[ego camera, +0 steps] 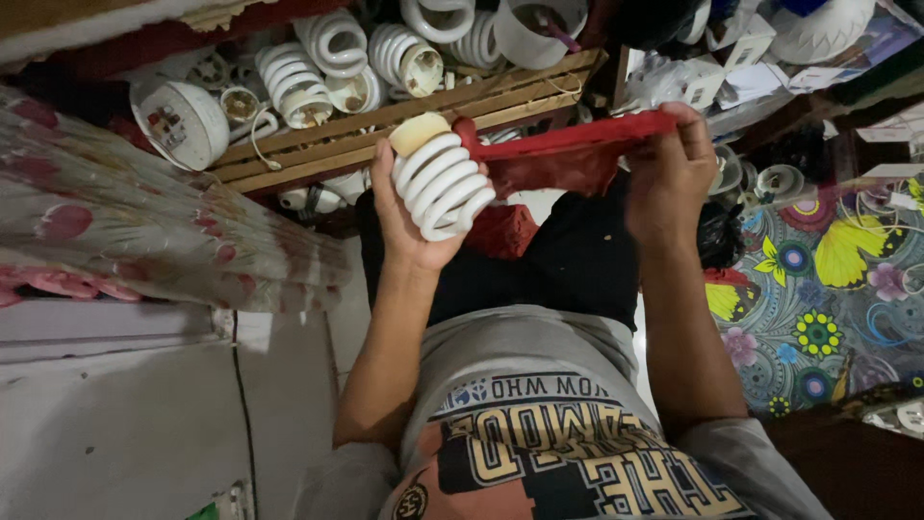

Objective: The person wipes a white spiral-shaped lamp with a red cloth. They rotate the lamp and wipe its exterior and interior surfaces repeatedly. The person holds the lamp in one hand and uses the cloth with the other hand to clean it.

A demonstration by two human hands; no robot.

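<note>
cluttered wooden shelf (pixel 404 120) of spare spiral lamps sits behind. left hand (pixel 409 217) clenches a white spiral bulb (pixel 441 183), cream base tilted up toward the shelf, long axis running base to coil, likely steadied for wiping. right hand (pixel 674 178) pinches a red cloth (pixel 568 154) stretched taut against it.

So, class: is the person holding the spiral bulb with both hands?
No: only the left hand grips the spiral bulb; the right hand holds a red cloth.

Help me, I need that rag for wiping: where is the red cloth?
In the head view, upper middle: the red cloth stretches from the right hand to the spiral bulb in the left hand.
</note>
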